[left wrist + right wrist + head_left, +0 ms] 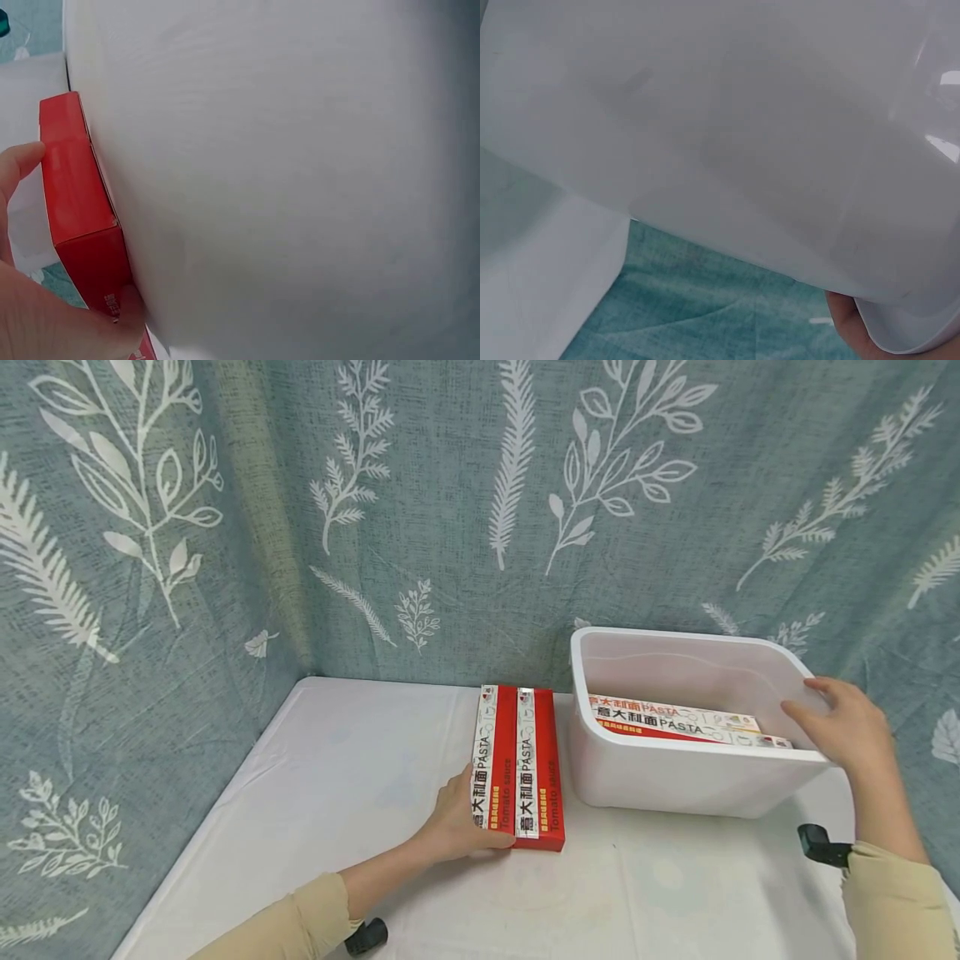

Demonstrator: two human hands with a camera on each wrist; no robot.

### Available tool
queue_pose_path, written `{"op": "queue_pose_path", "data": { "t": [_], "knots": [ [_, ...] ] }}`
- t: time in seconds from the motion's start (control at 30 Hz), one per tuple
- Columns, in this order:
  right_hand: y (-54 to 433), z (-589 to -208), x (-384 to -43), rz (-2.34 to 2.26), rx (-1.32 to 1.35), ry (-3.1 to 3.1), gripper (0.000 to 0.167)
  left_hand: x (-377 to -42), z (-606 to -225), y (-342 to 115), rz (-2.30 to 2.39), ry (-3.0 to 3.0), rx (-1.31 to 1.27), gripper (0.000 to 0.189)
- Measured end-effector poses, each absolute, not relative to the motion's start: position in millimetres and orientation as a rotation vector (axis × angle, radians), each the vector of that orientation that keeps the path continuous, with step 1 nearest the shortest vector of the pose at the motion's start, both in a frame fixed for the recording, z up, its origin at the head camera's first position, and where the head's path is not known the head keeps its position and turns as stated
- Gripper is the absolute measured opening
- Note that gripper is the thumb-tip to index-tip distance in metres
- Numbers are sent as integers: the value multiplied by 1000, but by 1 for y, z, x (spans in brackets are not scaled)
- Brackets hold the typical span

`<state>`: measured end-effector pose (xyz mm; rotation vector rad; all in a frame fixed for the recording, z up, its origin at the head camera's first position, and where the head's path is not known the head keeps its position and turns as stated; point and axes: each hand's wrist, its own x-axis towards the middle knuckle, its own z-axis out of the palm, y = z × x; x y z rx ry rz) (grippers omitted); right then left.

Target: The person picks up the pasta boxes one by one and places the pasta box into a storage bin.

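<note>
Two red-and-white pasta boxes lie side by side on the white table, the left one [504,743] against the right one [546,743]. My left hand [467,817] grips the left box at its near end, fingers along the outer side and thumb across the end. The left wrist view shows the thumb on a red box [79,180]. To the right stands a white plastic bin [675,781], tilted slightly. My right hand [851,722] holds its right rim, thumb inside and fingers outside. Inside the bin lie pasta boxes [660,722], their lower parts hidden by the front wall.
A blue-green curtain [442,527] with white leaf prints hangs behind and beside the white table [360,760]. Black camera mounts [823,847] sit at both wrists. The bin stands close to the curtain at the back.
</note>
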<state>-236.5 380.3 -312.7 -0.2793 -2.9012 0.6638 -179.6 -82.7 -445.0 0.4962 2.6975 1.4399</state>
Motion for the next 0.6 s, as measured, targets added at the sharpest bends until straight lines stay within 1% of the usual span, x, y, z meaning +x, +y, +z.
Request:
{"op": "queue_pose_path", "data": {
  "t": [0.17, 0.4, 0.47, 0.6],
  "knots": [
    [382, -313, -237, 653, -273, -2905, 70, -178, -443, -80, 1404, 2709, 433, 91],
    [382, -315, -238, 652, -266, -2902, 70, -174, -441, -84, 1373, 2688, 312, 100],
    [383, -315, -238, 646, -257, -2900, 69, -174, -441, -87, 1362, 2693, 295, 98],
    [383, -314, -238, 642, -244, -2896, 69, -176, -443, -95, 1347, 2724, 289, 86]
  ]
}}
